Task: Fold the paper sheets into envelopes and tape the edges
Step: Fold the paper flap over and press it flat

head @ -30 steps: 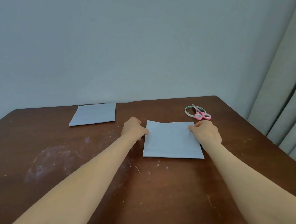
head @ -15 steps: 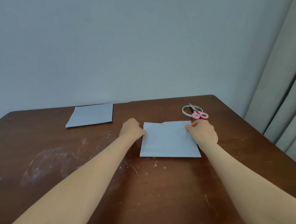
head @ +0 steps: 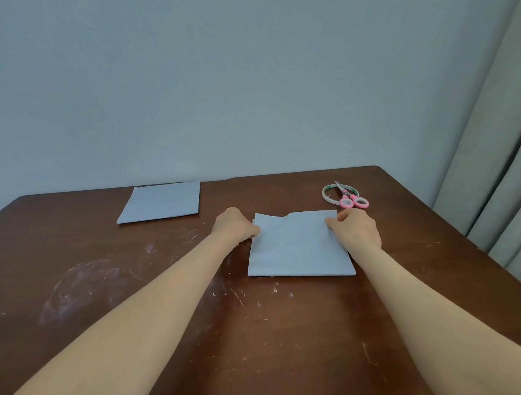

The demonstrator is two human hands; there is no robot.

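A folded pale blue paper sheet (head: 295,248) lies on the brown table (head: 147,298) right of centre. My left hand (head: 234,225) pinches its far left corner. My right hand (head: 356,229) pinches its far right corner, and the top layer's far edge buckles up slightly between the hands. A second folded blue sheet (head: 161,202) lies flat at the back left, apart from both hands. A tape roll (head: 329,193) sits at the back right with pink-handled scissors (head: 352,200) resting across it, just beyond my right hand.
A pale wall stands behind the table's far edge. Grey curtains (head: 511,157) hang at the right. The tabletop carries white scratches and smudges in front of the sheets. The near edge shows at the bottom right.
The far edge of the top layer has lifted and buckled between my hands. Both hands stay at the sheet's far corners.
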